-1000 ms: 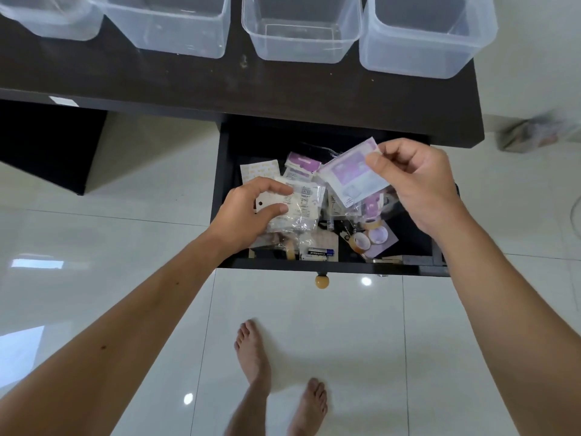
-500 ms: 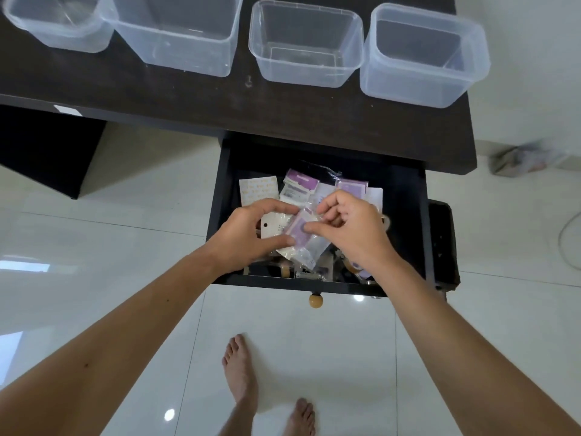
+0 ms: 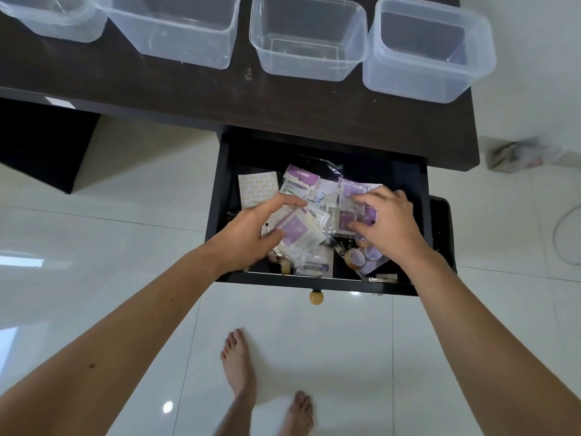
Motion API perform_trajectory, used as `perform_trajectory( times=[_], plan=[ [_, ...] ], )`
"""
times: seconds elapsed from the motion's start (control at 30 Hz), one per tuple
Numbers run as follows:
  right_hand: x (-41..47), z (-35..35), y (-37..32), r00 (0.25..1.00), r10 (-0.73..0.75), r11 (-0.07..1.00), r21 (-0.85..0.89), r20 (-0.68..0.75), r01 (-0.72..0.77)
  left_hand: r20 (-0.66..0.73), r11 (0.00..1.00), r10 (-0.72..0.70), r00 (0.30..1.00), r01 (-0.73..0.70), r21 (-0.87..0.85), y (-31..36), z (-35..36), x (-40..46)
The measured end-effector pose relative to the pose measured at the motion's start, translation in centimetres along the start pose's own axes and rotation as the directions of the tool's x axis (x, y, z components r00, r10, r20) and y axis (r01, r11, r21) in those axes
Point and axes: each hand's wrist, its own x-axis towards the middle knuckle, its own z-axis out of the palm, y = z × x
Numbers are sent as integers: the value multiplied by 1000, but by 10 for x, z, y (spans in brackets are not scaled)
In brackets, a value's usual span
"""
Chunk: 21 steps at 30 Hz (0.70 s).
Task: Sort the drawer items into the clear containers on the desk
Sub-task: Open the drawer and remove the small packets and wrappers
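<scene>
Left to right – we count four clear containers [image 3: 176, 29] on the dark tabletop [image 3: 157, 89], all looking empty, in a row along the far side, well apart from the open drawer [image 3: 317, 280] below its near edge. Nothing sorted yet, we judge.

Left hand [image 3: 251, 234] sits over the left-middle of the drawer, fingers [image 3: 289, 201] curled round a purple-and-white sachet [image 3: 298, 229] – thumb under, fingers over the top, so it is clamped on that packet. The sachet lies tilted, its long axis running from near left to far right.

Right hand [image 3: 386, 221] is over the right side, fingers [image 3: 361, 198] spread and bent down onto another purple packet [image 3: 350, 191]; whether they pinch it or only press, we cannot tell.

Key relation: the containers lie straight away from both hands, on the far side; the third from the left is about straight ahead of both, so we cannot tell which is nearer.

Other counts: one yellow-dotted sheet [image 3: 257, 190] at far left of the drawer, tape rolls [image 3: 356, 258] near right – at least two, the rest a blurred heap of packets. One round knob [image 3: 316, 297].
</scene>
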Motion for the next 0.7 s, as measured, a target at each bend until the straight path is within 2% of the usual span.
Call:
perform_trajectory(
  times=[0.17,0.33,0.47,0.57,0.7],
  plan=[
    [-3,3,6,996,-17,995,93,-85,25,-4,998,11,1000,-11,67,-5,1,2],
    [-13,-3,-5,943,-37,979,179,-330,101,-53,996,-32,998,37,82,-11,3,6],
    [-23,-8,-31,861,-232,932,149,-453,330,-37,995,-74,997,77,59,-11,4,6],
    [-31,0,-44,821,-392,877,101,-415,470,-44,997,-66,997,65,-30,-13,3,8],
    [-37,8,-51,793,-517,823,66,-322,564,-94,964,-89,992,61,-259,-13,1,8]
  ],
)
